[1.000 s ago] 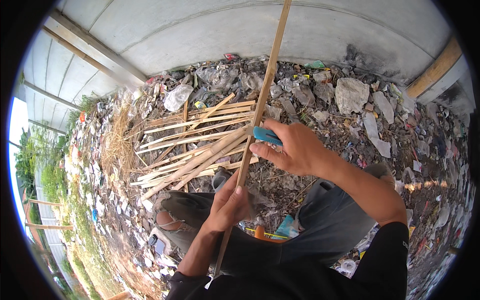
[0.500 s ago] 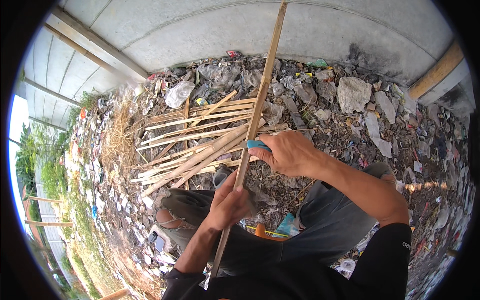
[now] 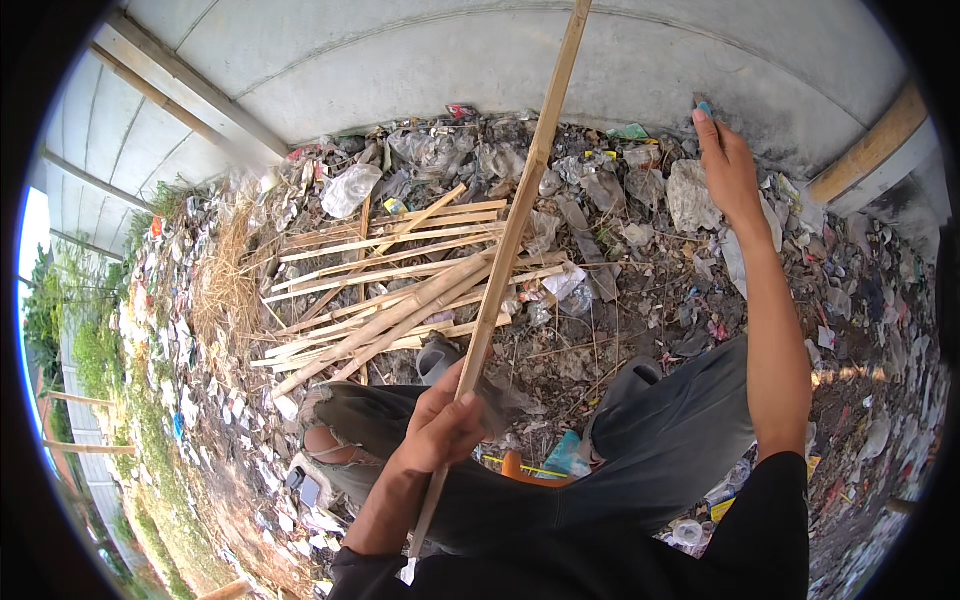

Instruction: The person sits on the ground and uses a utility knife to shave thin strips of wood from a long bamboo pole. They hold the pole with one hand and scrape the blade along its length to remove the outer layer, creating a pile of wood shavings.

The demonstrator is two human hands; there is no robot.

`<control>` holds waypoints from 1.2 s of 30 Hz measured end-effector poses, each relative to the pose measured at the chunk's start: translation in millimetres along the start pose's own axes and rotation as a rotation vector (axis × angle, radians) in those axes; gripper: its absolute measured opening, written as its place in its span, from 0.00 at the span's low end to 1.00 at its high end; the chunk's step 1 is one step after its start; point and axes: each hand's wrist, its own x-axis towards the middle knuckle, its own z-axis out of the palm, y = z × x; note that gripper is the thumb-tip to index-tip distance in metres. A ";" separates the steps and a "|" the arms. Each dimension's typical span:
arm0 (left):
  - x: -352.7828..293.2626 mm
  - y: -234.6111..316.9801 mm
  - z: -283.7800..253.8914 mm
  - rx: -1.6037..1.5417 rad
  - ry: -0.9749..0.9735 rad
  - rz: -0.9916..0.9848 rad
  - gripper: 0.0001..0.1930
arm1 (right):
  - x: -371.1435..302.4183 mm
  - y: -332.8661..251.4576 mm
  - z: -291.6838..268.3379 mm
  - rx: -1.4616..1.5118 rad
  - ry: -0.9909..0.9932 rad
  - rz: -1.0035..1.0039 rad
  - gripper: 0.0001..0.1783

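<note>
A long bamboo strip (image 3: 522, 200) runs slantwise from near my lap up past the top of the view. My left hand (image 3: 440, 428) is closed around its lower part, between my knees. Out at the upper right, well apart from the strip, my right hand (image 3: 730, 178) grips a utility knife with a blue handle (image 3: 704, 108); most of the knife is hidden by the fingers. Beyond my left knee, a pile of split bamboo strips (image 3: 400, 318) lies on the ground, several of them crossing one another.
Littered ground with plastic scraps surrounds me. A grey concrete wall (image 3: 400, 60) stands in front, and a pale rock (image 3: 690, 197) lies near its foot. A bamboo pole (image 3: 868, 142) leans at the right. Dry straw (image 3: 225, 270) is left of the pile. Something orange (image 3: 514, 466) sits between my legs.
My right hand has swung from the bamboo strip, where the knife was against it, out to the upper right. My left hand still holds the strip, nearly in the same place.
</note>
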 end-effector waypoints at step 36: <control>-3.6 -17.4 -4.2 0.489 0.093 0.246 0.28 | 53.5 51.9 19.3 -0.117 -0.005 0.229 0.42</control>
